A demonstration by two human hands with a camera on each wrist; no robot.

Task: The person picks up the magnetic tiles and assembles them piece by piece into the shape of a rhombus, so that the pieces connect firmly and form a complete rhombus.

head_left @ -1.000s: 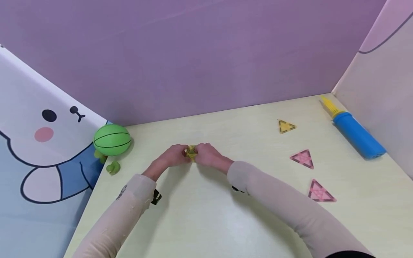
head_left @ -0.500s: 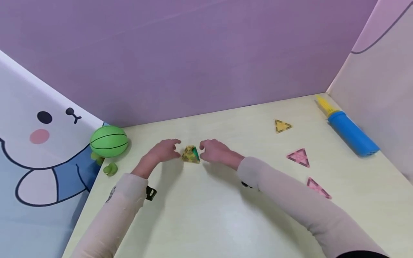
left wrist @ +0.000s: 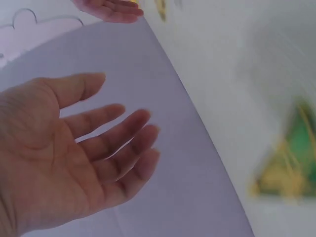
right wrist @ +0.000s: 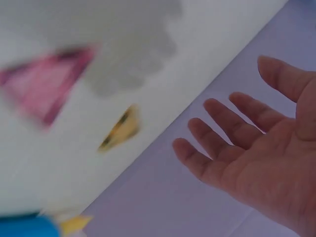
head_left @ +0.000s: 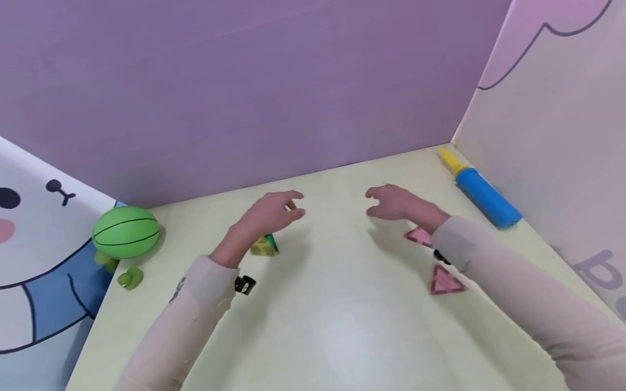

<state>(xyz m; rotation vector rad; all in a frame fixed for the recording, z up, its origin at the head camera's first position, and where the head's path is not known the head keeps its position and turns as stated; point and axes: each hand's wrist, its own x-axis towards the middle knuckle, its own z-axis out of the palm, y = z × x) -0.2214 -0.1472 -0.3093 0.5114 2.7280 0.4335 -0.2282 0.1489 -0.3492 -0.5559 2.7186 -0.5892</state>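
Observation:
My left hand (head_left: 274, 212) hovers over the table with relaxed, parted fingers, holding nothing. Partly behind it in the head view stands a small pyramid of yellow and green triangular tiles (head_left: 264, 246), blurred in the left wrist view. Farther right, my right hand (head_left: 391, 203) is raised with its fingers spread and nothing in it. Below that hand and its forearm lie two pink triangular tiles, a nearer one (head_left: 446, 281) and a farther one (head_left: 419, 236) partly covered by the arm. A yellow triangular tile (right wrist: 122, 130) shows in the right wrist view, mostly hidden behind the hand in the head view.
A green striped ball (head_left: 126, 232) sits at the table's left edge, with a small green toy (head_left: 130, 278) in front of it. At the right edge lies a blue pump (head_left: 489, 196) with a yellow nozzle. A purple wall (head_left: 235, 98) rises behind the table.
Both hands have let go of the tile pyramid, which stays on the table. They have moved apart and to the right, the right hand reaching over the loose tiles. The head view has turned right.

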